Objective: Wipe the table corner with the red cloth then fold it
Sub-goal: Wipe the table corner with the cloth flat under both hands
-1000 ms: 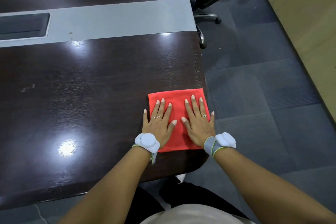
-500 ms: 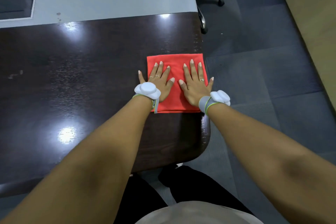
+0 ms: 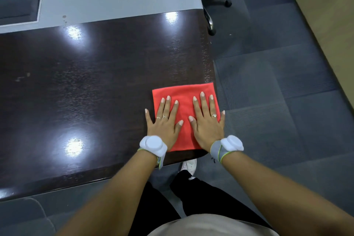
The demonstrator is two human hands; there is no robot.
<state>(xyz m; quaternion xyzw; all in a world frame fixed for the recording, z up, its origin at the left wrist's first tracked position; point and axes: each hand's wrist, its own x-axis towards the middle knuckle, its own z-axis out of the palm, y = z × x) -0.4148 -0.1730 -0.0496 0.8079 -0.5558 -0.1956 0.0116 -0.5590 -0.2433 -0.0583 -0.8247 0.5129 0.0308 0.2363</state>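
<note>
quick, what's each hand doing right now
Left hand: open, flat, palm down on the red cloth, little finger on the table.
Right hand: open, flat on the cloth, gripping nothing.

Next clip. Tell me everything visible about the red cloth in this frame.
The red cloth is a plain, roughly square piece of soft, matte fabric, bright orange-red. It lies flat on the near right corner of the dark glossy table, its right edge about level with the table's edge. The left hand and right hand press on it palms down, fingers spread; the little fingers reach past its sides. Whether it is folded cannot be told.
</note>
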